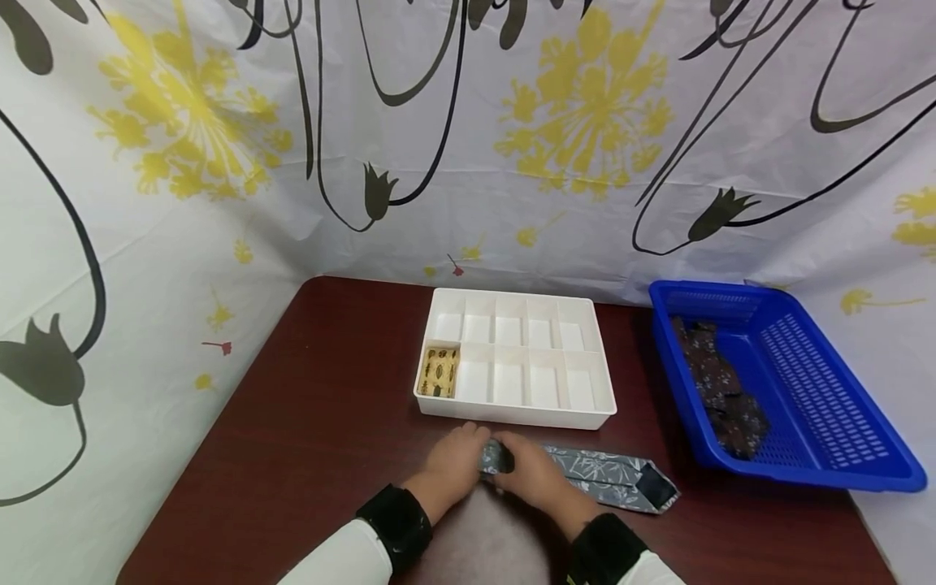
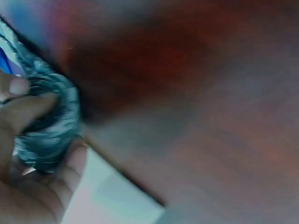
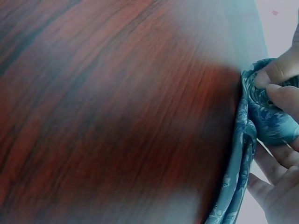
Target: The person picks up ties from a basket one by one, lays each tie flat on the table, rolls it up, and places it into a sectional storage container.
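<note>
1. The grey-blue patterned necktie (image 1: 600,470) is lying on the dark red-brown table (image 1: 292,422), just at the tray's 6 o'clock side; one end is forming a coil between the hands, and the flat length is stretching from there towards 4 o'clock, ending in a dark patch.
2. The left hand (image 1: 455,459) is gripping the coil from its 9 o'clock side, closed snugly, with fingers curling around the outside and thumb resting on the coiled face.
3. The right hand (image 1: 539,475) is holding the same coil from its 3 o'clock side, fingers bent around it and thumb pressing beside the other thumb.
4. A black band (image 1: 395,524) is circling the left wrist and another black band (image 1: 608,546) the right; small yellow marks are showing on the right one, possibly lettering, but too small to read.
5. At 12 o'clock from the hands, a white tray (image 1: 512,413) is standing with two rows of five compartments; its 8 o'clock compartment is holding a yellowish item (image 1: 439,372) with dark motifs.
6. Between 2 and 3 o'clock, a blue basket (image 1: 812,471) is holding dark brown patterned cloth (image 1: 712,382) along its 9 o'clock side.
</note>
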`<state>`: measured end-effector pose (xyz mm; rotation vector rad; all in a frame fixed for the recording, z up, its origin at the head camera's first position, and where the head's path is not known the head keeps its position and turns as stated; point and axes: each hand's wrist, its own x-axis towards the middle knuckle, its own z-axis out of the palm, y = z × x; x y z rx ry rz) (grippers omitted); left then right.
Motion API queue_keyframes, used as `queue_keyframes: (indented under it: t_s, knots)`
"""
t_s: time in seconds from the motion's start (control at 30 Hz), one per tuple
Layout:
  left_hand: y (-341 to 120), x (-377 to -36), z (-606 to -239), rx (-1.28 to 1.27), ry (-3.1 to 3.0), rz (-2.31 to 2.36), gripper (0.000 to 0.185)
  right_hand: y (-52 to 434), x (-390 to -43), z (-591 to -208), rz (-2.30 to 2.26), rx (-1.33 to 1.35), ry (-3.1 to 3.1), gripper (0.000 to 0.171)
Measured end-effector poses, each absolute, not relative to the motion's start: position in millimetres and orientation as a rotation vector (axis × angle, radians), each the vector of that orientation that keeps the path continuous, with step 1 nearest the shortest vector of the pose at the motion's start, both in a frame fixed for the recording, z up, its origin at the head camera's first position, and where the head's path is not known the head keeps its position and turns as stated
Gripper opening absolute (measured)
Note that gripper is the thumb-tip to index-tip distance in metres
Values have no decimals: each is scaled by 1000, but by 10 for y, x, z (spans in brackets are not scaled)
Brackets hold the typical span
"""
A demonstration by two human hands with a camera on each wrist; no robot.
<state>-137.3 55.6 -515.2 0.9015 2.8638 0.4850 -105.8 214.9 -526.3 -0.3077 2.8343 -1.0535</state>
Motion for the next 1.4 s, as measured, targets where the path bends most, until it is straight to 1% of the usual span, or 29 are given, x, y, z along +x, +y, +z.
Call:
queue_keyframes:
  t_s: [0.17, 0.2, 0.23, 0.3, 0.43, 0.57, 0.67, 0.8, 1.03, 1.13, 1.23, 1.3, 1.4]
  knots:
    - [399, -1458, -5360, 868, 2640, 1089, 55, 2151, -1056, -5283, -1098, -305, 2826, 51]
    - [379, -1473, -5393, 873, 2594, 1171, 57, 2152, -1055, -5283, -1108, -297, 2821, 50]
    - [363, -1486, -5419, 888, 2559, 1233, 58, 2152, -1055, -5285, -1115, -290, 2817, 48]
    - [346, -1505, -5448, 913, 2523, 1295, 54, 2154, -1054, -5286, -1127, -275, 2809, 47]
    - [351, -1508, -5455, 924, 2524, 1303, 45, 2161, -1055, -5277, -1137, -253, 2806, 45]
    - [397, -1489, -5411, 883, 2586, 1193, 38, 2178, -1057, -5287, -1128, -255, 2814, 46]
    - [459, -1467, -5349, 868, 2686, 994, 27, 2195, -1056, -5294, -1119, -272, 2817, 48]
    - [563, -1427, -5238, 846, 2813, 698, 20, 2214, -1052, -5269, -1124, -305, 2803, 51]
    - [748, -1357, -5042, 761, 2892, 247, 23, 2237, -1058, -5252, -1006, -322, 2850, 57]
    - [762, -1356, -5024, 780, 2882, 193, 28, 2246, -1053, -5263, -1012, -331, 2856, 57]
    - [675, -1386, -5090, 815, 2856, 385, 35, 2255, -1046, -5275, -1052, -376, 2867, 55]
    - [581, -1422, -5179, 831, 2794, 633, 42, 2262, -1045, -5287, -1068, -421, 2880, 51]
    - [461, -1476, -5322, 834, 2637, 1014, 49, 2265, -1052, -5289, -1084, -416, 2872, 46]
